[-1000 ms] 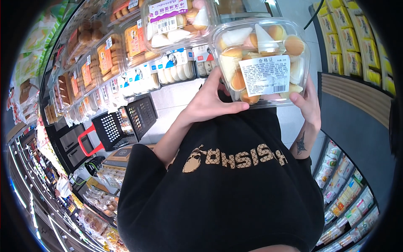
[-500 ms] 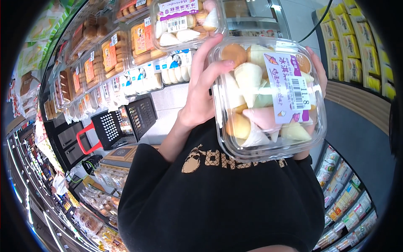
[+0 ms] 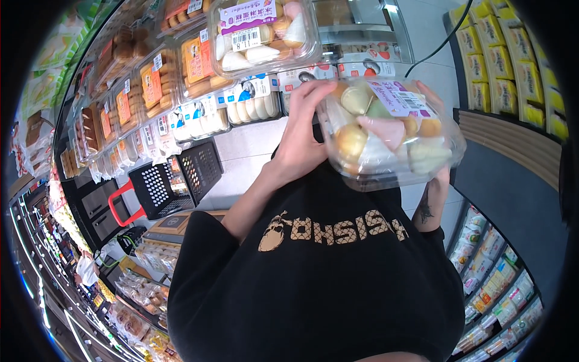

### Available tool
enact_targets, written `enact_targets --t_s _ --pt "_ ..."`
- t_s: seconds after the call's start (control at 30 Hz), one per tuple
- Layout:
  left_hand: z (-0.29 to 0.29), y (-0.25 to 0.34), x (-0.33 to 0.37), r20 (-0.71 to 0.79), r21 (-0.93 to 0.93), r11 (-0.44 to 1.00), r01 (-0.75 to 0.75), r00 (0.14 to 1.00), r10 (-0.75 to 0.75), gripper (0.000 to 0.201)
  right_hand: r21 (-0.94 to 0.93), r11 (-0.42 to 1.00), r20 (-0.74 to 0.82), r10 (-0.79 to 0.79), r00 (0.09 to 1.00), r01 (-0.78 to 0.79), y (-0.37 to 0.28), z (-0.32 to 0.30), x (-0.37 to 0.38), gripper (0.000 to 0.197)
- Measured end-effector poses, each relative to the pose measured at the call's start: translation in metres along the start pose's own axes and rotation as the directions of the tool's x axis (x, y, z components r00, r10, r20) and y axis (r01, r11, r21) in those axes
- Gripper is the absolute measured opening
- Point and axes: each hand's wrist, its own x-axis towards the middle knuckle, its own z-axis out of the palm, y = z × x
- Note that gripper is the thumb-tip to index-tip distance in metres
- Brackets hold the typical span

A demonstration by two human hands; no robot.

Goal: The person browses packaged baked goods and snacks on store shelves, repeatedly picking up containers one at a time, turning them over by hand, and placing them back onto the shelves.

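Tub (image 3: pixel 389 130) of clear plastic, squarish with rounded corners, filled with cone-shaped cakes in cream, pink, pale green and golden brown, is up in front of the person's chest, tilted and a little blurred. From where I stand, the left hand (image 3: pixel 301 136) is clamped on its left edge; the right hand (image 3: pixel 443 173) grips the opposite side, mostly hidden behind the plastic. I'd judge this to be the looking-over step, the purple-and-white label (image 3: pixel 403 99) facing up. Any next move calls, I think, for both hands keeping it supported and steady. Just beyond, a second clear tub with a purple label (image 3: pixel 259 54) tops the display, near orange-labelled biscuit packs (image 3: pixel 154 84). Left and lower is a black perforated basket (image 3: pixel 208 169) with a red handle (image 3: pixel 120 202); far right, yellow packets (image 3: pixel 479 69) line a shelf.
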Motion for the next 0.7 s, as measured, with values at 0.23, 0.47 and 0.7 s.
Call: enact_targets --t_s 0.23,0.47,0.7 --pt "0.040 -0.050 0.001 0.269 -0.475 0.726 0.498 0.867 -0.419 0.077 0.403 0.799 0.055 0.465 0.884 -0.446 0.044 -0.005 -0.019 0.064" --pt "0.040 -0.057 0.031 0.360 -0.495 0.465 0.734 0.660 -0.659 0.083 0.509 0.712 0.033 0.544 0.838 -0.483 0.068 0.005 0.009 0.054" --pt "0.044 -0.072 0.037 0.308 -0.716 0.352 0.604 0.724 -0.617 0.075 0.535 0.743 -0.136 0.546 0.827 -0.402 0.074 0.016 0.035 0.063"
